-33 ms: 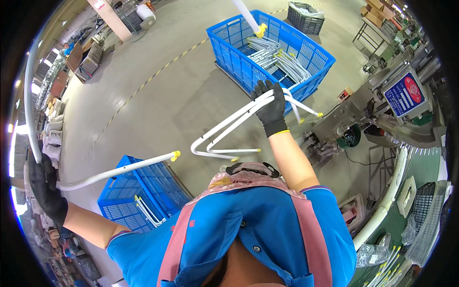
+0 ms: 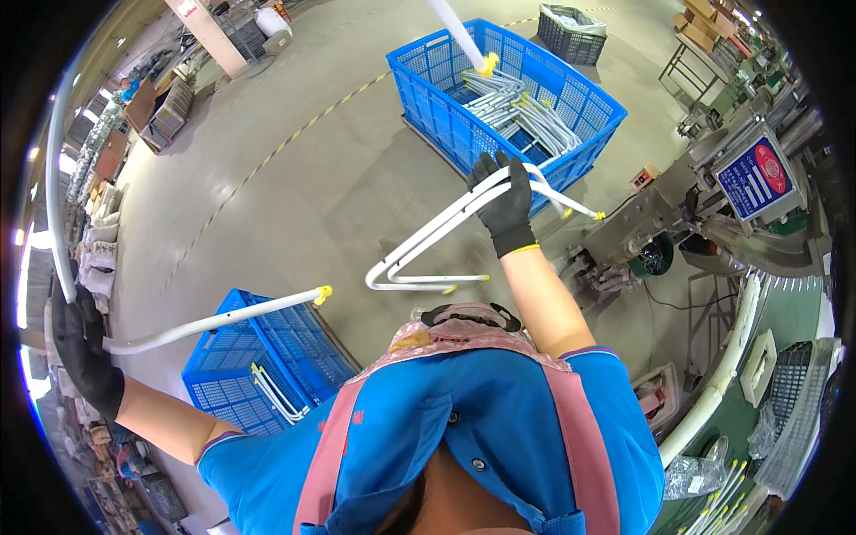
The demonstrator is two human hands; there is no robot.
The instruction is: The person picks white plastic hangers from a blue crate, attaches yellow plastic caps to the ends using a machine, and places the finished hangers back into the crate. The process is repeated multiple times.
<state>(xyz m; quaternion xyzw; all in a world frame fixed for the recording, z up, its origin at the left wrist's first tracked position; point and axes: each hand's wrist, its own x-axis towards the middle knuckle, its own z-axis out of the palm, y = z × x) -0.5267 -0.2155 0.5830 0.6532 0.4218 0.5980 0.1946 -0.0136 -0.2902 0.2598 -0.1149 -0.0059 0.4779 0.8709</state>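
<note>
My left hand [image 2: 87,352], in a black glove, is closed around a bent white metal tube [image 2: 227,317] at the far left. One leg of this tube rises along the left rim; the other points right and ends in a yellow cap. My right hand [image 2: 506,209], also gloved in black, grips two bent white tube frames [image 2: 430,234] with yellow end caps, held side by side above the floor. Beyond it stands a blue crate [image 2: 437,123] with many similar tubes [image 2: 526,116] inside. A white tube [image 2: 462,40] with a yellow tip enters from the top edge; its other end is out of view.
A second blue crate [image 2: 303,334] with a few white tubes stands below my left arm. Machinery with a blue-and-red plate [image 2: 756,178] is at the right, beside a green-topped bench [image 2: 794,308]. A black crate [image 2: 571,40] stands far back.
The lower bends of the frames in my right hand have swung slightly right. The capped end of my left hand's tube has shifted slightly left and down. Both grips are unchanged.
</note>
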